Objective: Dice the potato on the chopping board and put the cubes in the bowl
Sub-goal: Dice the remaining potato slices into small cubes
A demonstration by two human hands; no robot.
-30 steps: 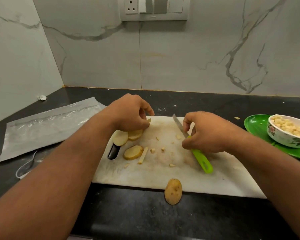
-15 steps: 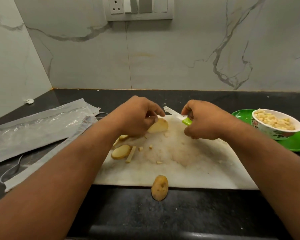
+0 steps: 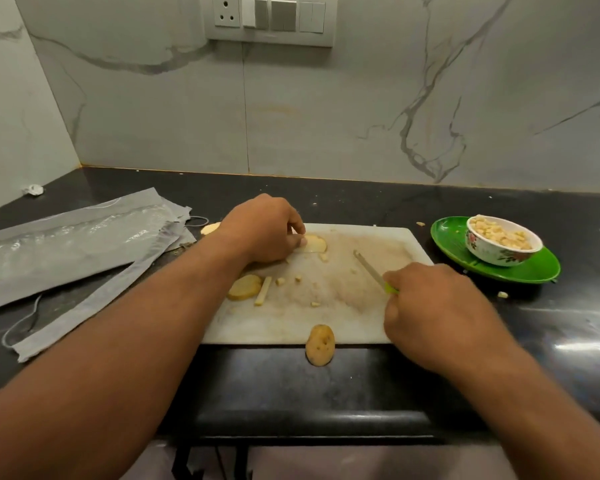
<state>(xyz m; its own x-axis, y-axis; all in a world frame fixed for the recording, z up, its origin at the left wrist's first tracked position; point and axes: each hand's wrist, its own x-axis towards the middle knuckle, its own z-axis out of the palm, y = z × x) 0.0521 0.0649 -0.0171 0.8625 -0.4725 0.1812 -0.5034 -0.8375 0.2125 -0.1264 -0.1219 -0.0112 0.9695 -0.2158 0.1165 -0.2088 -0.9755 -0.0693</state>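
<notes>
A white chopping board (image 3: 326, 327) lies on the dark counter. My left hand (image 3: 264, 230) holds a potato slice (image 3: 315, 244) down flat near the board's far edge. My right hand (image 3: 433, 306) grips a green-handled knife (image 3: 369, 270) over the board's right side, blade pointing up-left, apart from the slice. Another slice (image 3: 245, 287), a potato stick (image 3: 263, 295) and several small cubes (image 3: 280, 281) lie on the board. A potato end piece (image 3: 320, 345) sits at the board's near edge. A floral bowl (image 3: 499, 258) with potato cubes stands on the right.
The bowl sits on a green plate (image 3: 534, 271). Grey plastic packaging (image 3: 70, 244) covers the counter to the left, with a slice (image 3: 210, 228) beside it. A stray cube (image 3: 503, 294) lies on the counter right of the board. The marble wall with a switch panel (image 3: 271, 19) rises behind.
My right hand drew the knife back from the far edge toward the near right of the board. My left hand laid the slice it was holding flat on the board.
</notes>
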